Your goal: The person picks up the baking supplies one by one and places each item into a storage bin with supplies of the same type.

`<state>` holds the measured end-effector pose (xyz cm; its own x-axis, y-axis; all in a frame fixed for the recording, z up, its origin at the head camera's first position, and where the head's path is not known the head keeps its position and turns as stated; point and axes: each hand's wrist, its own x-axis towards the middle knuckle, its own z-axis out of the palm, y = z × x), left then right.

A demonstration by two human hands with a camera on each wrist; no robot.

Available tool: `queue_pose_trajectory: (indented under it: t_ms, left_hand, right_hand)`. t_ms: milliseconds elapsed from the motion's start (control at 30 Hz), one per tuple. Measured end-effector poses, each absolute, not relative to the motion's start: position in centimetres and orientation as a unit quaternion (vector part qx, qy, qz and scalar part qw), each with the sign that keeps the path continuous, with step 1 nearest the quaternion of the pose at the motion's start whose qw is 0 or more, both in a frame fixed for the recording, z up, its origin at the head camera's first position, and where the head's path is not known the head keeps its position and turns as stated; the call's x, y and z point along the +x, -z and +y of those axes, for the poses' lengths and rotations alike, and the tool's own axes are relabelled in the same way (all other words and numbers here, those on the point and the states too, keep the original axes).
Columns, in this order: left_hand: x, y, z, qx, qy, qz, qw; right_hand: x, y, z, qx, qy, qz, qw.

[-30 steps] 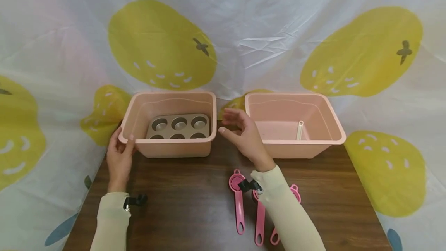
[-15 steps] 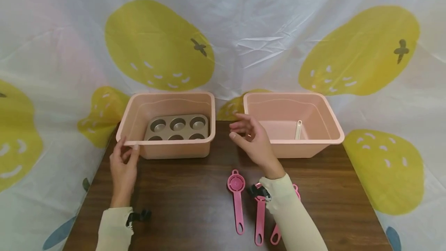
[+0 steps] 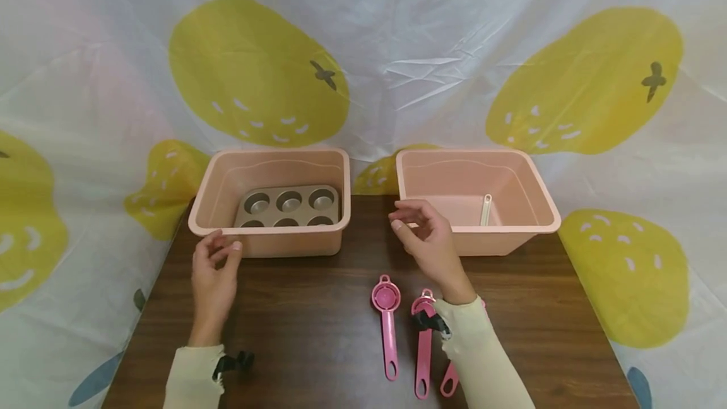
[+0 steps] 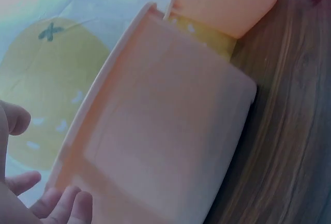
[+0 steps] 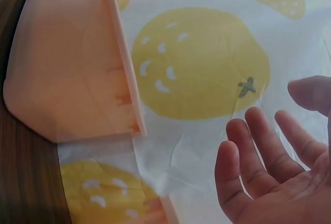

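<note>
In the head view, a pink bin (image 3: 289, 243) stands at the left with a muffin tin (image 3: 272, 197) lying inside it. My left hand (image 3: 214, 279) is by the bin's front left corner, fingers loosely bent and holding nothing; whether a fingertip touches the rim I cannot tell. A second pink bin (image 3: 488, 243) stands at the right, holding a slim whitish stick-like item (image 3: 485, 210). My right hand (image 3: 431, 245) hovers before that bin's left front corner, its fingers relaxed around nothing. The right wrist view shows the fingers (image 5: 261, 157) spread and bare.
Pink long-handled scoops lie on the brown wooden table (image 3: 307, 333): one scoop (image 3: 387, 327) in full view, another scoop (image 3: 423, 358) under the right wrist, and a third scoop (image 3: 449, 380) mostly behind the sleeve. A fruit-printed cloth (image 3: 369, 49) hangs behind the bins.
My left hand has let go of the left bin's rim and drawn back toward me and to the right. The right hand has moved right and nearer, away from between the bins.
</note>
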<state>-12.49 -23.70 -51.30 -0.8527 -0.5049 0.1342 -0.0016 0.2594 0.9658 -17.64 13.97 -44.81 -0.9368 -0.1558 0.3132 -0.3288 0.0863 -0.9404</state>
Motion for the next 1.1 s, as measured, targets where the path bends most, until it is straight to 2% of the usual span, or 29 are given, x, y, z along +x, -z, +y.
queue_pose_trajectory:
  t_ms: [433, 1100]
  left_hand:
    - [-11.5, 52.2, -20.4, 0.100, 0.577, -0.794, 0.165]
    - [-11.5, 56.9, -14.8, 0.048, 0.628, -0.775, 0.052]
  right_hand:
    - [-16.3, 45.7, 16.9, 0.135, -0.653, -0.733, 0.132]
    - [-15.8, 47.0, 21.2, 0.114, -0.618, -0.758, 0.176]
